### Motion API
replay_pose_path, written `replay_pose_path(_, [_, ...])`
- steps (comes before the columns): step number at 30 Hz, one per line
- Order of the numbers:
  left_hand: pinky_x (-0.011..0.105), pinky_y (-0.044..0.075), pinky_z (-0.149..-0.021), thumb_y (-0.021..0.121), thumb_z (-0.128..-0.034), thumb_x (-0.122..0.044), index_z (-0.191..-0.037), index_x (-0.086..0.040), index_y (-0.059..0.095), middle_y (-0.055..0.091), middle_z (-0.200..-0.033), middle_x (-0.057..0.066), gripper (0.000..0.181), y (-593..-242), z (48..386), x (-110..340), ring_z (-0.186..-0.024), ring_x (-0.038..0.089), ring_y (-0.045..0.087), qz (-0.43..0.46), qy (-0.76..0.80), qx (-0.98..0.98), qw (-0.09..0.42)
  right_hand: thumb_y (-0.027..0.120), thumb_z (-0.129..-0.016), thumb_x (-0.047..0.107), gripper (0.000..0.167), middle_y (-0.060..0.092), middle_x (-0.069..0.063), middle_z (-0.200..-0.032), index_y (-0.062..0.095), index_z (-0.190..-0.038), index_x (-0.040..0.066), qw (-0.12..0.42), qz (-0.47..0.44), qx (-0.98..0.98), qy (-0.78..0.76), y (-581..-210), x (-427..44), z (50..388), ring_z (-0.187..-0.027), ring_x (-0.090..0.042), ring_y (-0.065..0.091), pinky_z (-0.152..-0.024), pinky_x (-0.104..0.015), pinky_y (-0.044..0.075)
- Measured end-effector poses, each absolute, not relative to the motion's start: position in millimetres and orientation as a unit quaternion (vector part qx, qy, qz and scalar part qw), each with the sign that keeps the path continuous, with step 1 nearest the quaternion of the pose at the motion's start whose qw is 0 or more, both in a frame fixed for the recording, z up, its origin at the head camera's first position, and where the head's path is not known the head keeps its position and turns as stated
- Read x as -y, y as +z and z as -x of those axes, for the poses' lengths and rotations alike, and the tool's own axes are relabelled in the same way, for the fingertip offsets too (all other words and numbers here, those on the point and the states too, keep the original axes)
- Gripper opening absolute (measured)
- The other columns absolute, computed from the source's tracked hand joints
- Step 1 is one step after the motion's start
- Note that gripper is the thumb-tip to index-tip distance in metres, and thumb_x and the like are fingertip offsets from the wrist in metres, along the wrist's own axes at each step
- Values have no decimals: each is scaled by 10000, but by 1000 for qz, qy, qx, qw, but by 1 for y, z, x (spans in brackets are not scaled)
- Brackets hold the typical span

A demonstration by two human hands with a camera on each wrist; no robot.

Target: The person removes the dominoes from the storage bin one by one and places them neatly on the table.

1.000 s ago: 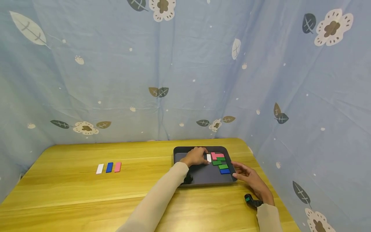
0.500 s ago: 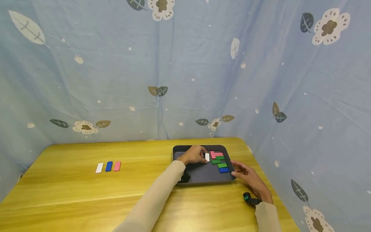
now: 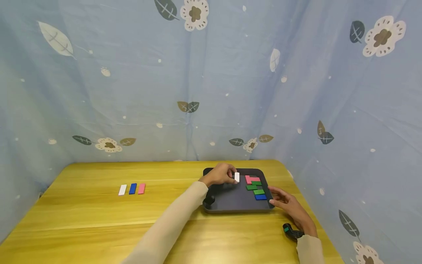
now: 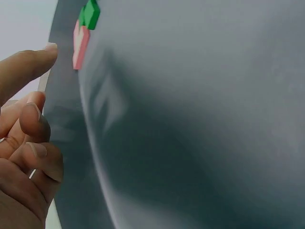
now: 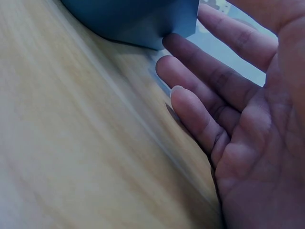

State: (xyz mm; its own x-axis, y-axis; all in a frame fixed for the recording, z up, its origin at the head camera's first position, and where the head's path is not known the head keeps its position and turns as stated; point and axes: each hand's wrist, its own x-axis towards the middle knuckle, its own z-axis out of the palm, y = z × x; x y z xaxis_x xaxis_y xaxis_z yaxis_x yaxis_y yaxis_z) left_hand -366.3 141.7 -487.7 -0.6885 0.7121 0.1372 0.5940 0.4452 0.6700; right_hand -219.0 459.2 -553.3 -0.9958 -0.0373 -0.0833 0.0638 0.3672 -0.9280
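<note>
My left hand (image 3: 221, 174) is over the grey tray (image 3: 227, 210), pinching a white domino (image 3: 237, 177) upright between thumb and fingers. In the left wrist view, fingers (image 4: 28, 67) show at the left edge, while the white domino cannot be made out. Lying in the tray to its right are pink dominoes (image 3: 252, 179), green dominoes (image 3: 258, 191) and a blue domino (image 3: 261, 197). My right hand (image 3: 290, 205) rests against the tray's right side. In the right wrist view its loosely extended fingers (image 5: 195, 114) reach the tray's outer wall (image 5: 143, 24).
On the left of the wooden table (image 3: 99, 212) lie a separate white domino (image 3: 122, 190), blue domino (image 3: 133, 189) and pink domino (image 3: 141, 189) in a row. A patterned blue curtain (image 3: 148, 84) hangs behind the table and along its right side.
My left hand has drawn the white domino left and slightly up, away from the pink ones. The right hand stays at the tray's side. The head view has shifted slightly.
</note>
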Motion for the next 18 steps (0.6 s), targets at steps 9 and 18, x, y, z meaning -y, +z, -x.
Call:
replay_pose_path(9, [244, 472, -718, 866, -863, -204, -1229, -25, 711, 621, -770, -40, 436, -481, 367, -130, -676, 84, 545, -401, 338, -848, 73, 735, -975, 320, 636, 463, -126, -1535, 478, -1550, 230, 50, -5, -823, -566, -552, -459, 215, -1194, -318, 543, -974, -406, 470])
replay_pose_path(18, [242, 473, -700, 868, -861, -216, -1260, -34, 704, 627, -784, -44, 468, -473, 367, -115, -683, 91, 559, -412, 338, -844, 61, 733, -976, 320, 634, 454, -122, -1543, 479, -1551, 234, 53, -6, -823, -565, -550, -459, 218, -1181, -315, 533, -962, -406, 469])
